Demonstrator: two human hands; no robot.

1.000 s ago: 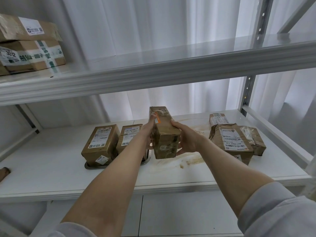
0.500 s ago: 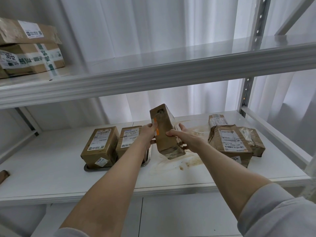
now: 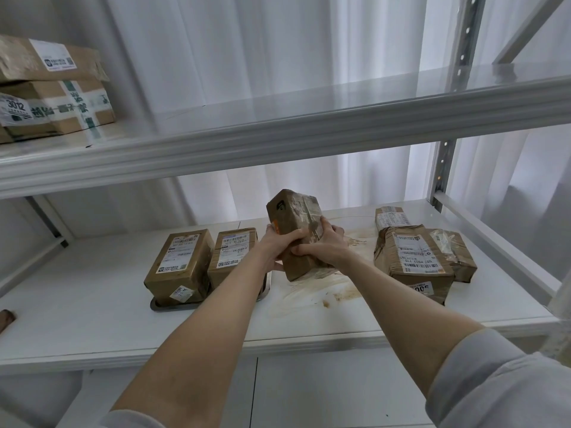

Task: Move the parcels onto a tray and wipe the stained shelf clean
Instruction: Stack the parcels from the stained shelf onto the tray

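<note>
Clasping a tilted brown parcel [image 3: 293, 217] from both sides, the left hand [image 3: 279, 247] and right hand [image 3: 323, 250] are holding it over the stain [image 3: 318, 291] on the shelf [image 3: 77, 304], likely so it is going onto the tray [image 3: 167, 305] just left, where two parcels [image 3: 180, 264] are already lying.

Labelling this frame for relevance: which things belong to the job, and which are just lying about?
Job: held parcel, in left hand and right hand; tray; left tray parcel; right tray parcel; big right parcel; small right parcel; rear right parcel; stain; lower shelf.
Lying about: top upper-shelf box; bottom upper-shelf box; brown object at left edge.
</note>
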